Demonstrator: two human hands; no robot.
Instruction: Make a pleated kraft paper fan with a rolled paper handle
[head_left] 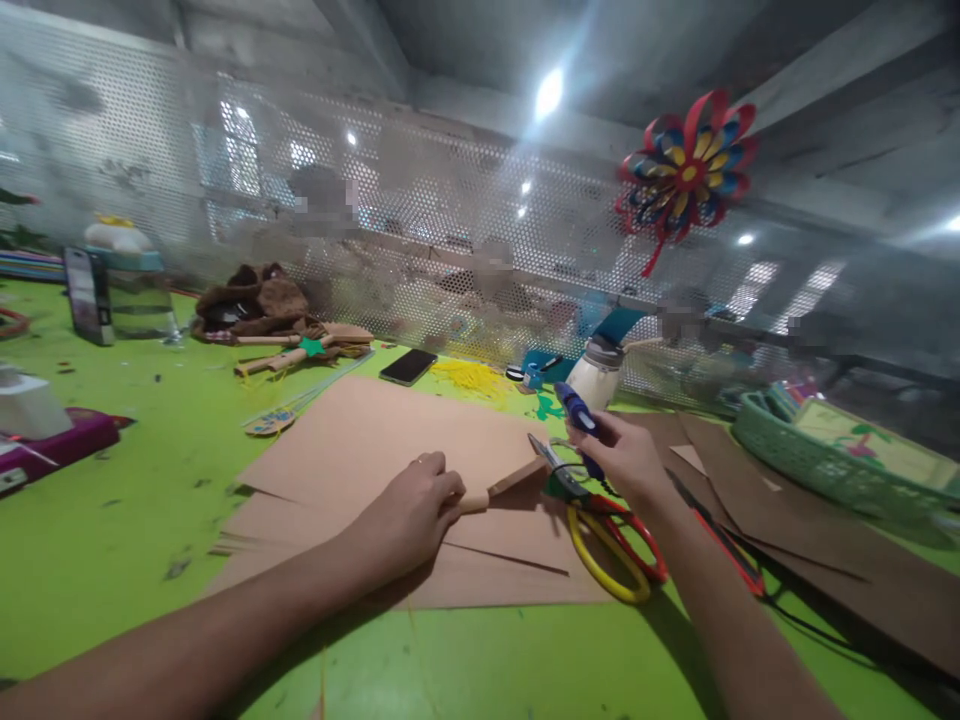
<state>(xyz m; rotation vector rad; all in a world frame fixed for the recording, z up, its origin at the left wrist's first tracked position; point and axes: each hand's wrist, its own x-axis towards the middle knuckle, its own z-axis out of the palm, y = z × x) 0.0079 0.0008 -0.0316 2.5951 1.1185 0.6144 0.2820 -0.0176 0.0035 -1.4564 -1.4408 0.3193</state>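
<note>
My left hand [416, 505] is curled shut on a small rolled cardboard piece [510, 482] that lies on a stack of brown cardboard sheets [360, 450]. My right hand [626, 455] grips a blue glue gun [579, 415], its tip pointing down toward the end of the rolled piece. Yellow-and-red scissors [611, 545] lie on the sheets just under my right hand.
The green table [112, 520] carries a black phone [407, 366], yellow shreds [469, 378], a white jar [596, 375], a green basket [832, 455] at right and more cardboard [825, 560]. A perforated screen [375, 230] backs the table, with a paper pinwheel [686, 170] hung on it. Brown fabric [255, 300] lies at back left.
</note>
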